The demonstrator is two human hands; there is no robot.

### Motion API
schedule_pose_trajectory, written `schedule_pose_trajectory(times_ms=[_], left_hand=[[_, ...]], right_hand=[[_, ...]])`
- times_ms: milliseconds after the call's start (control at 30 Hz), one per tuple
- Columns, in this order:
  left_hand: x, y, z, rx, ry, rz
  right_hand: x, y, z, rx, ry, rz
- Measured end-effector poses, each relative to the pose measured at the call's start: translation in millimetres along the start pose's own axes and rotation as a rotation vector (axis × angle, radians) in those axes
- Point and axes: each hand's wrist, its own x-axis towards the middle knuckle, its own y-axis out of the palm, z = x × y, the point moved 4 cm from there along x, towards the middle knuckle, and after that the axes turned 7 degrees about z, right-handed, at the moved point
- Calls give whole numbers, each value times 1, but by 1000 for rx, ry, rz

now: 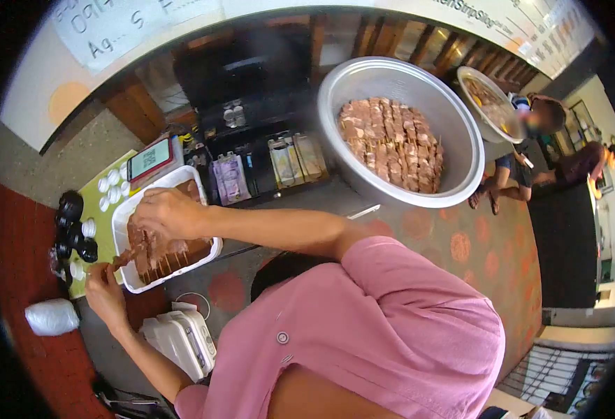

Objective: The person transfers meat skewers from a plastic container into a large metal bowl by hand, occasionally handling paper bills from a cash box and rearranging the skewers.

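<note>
A white rectangular tub (pixel 216 249) holds dark marinated meat (pixel 155 253) in brown liquid, with several skewer sticks showing along its lower side. My right hand (pixel 164 213) reaches over the tub, its fingers bent down onto the meat. At the tub's left edge, my left hand (pixel 103 283) has its fingers pressed together around the end of a strip of meat (pixel 123 260). Whether a stick runs through that strip is too small to tell. A big round metal pot (pixel 405 199) at the upper right holds rows of skewered meat (pixel 390 143).
Beside the tub are a QR-code stand (pixel 151 165), white caps (pixel 114 177) and black-lidded containers (pixel 70 206). A cash drawer with banknotes (pixel 230 179) lies behind. A white appliance (pixel 182 342) stands below. Another basin (pixel 490 105) and people (pixel 545 119) are at the right.
</note>
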Motion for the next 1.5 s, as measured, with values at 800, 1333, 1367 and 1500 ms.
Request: schedule_pose_trajectory(times_ms=[800,1333,1367,1500], left_hand=[[76,85,-526,-721,1171,-133],[48,147,-633,-563,1337,-140],[46,150,-635,-510,1353,-129],[37,162,-643,-460,1412,-153]], right_hand=[[-267,-519,14,-1016,559,199],[-339,-496,-16,-900,344,1008],[-339,-492,-17,-909,408,1110],[-350,-484,-32,-804,469,1208]])
